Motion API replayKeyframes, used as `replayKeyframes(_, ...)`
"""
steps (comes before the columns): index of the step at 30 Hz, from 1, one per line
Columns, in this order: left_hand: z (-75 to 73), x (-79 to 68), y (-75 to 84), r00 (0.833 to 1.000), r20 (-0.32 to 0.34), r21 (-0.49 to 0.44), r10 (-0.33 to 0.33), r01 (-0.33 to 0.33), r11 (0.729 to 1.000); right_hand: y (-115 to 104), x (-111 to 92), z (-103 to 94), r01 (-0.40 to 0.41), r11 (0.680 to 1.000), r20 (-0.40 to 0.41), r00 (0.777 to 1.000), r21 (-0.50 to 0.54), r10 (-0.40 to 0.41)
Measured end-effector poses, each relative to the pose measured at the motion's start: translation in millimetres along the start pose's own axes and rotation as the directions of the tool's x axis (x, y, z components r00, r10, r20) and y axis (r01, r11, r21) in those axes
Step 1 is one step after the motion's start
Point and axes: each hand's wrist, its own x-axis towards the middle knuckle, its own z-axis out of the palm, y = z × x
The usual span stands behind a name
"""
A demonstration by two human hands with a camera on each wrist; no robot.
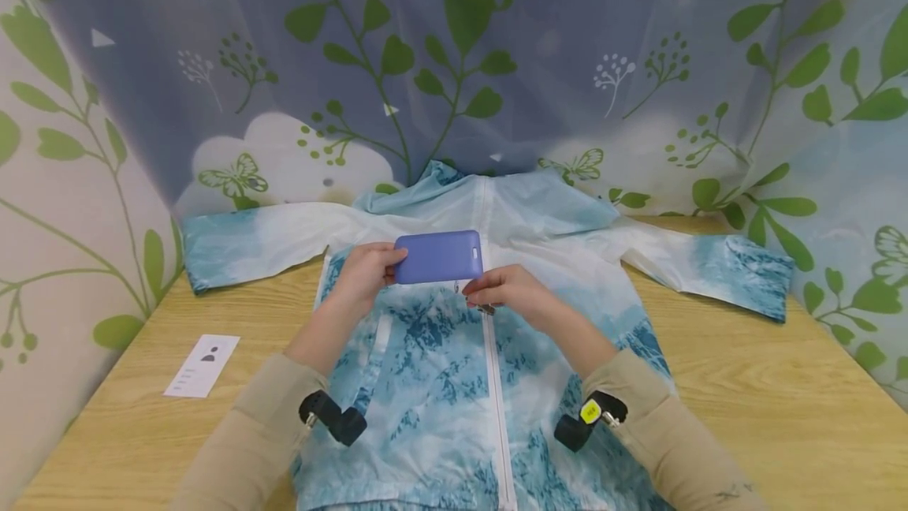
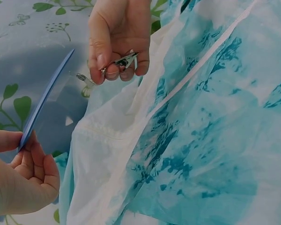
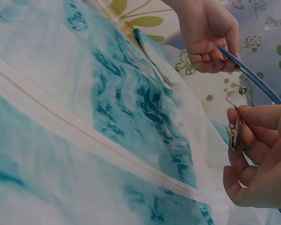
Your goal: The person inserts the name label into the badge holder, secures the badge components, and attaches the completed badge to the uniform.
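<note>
Between thumb and fingers, my left hand (image 1: 362, 278) pinches one short end of a flat blue badge holder (image 1: 438, 257), which has a small slot near its other end. In the left wrist view the badge holder (image 2: 47, 98) shows edge-on. My right hand (image 1: 514, 290) pinches a small metal badge clip (image 3: 236, 133) close below the holder's slotted end. From the clip a clear strap with a metal snap (image 3: 242, 90) sticks out toward the holder. Both hands are above a blue and white jacket (image 1: 426, 353) that lies spread out, front up, with its sleeves stretched to the sides.
A white card (image 1: 202, 366) with a printed figure and text lies on the wooden table (image 1: 773, 393), left of the jacket. A curtain (image 1: 539, 61) with leaves and butterflies hangs behind the table and at both sides. A camera is strapped to each wrist.
</note>
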Motion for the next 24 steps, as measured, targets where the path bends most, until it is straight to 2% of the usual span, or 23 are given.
replayKeyframes(10,0.0,0.2,0.5,1.000,-0.017,0.000,0.003,-0.003,1.000,-3,-8,17.2,-0.028,0.999,0.151,0.988,-0.038,0.033)
replayKeyframes(17,1.1,-1.6,-0.6,0.999,-0.052,0.027,0.016,-0.015,1.000,0,-11,28.8,-0.020,0.999,0.275,0.961,-0.037,0.029)
replayKeyframes(24,2.5,-0.4,-2.8,0.996,-0.083,0.036,0.010,-0.007,0.999,2,-15,37.3,-0.004,0.998,0.339,0.941,-0.064,0.026)
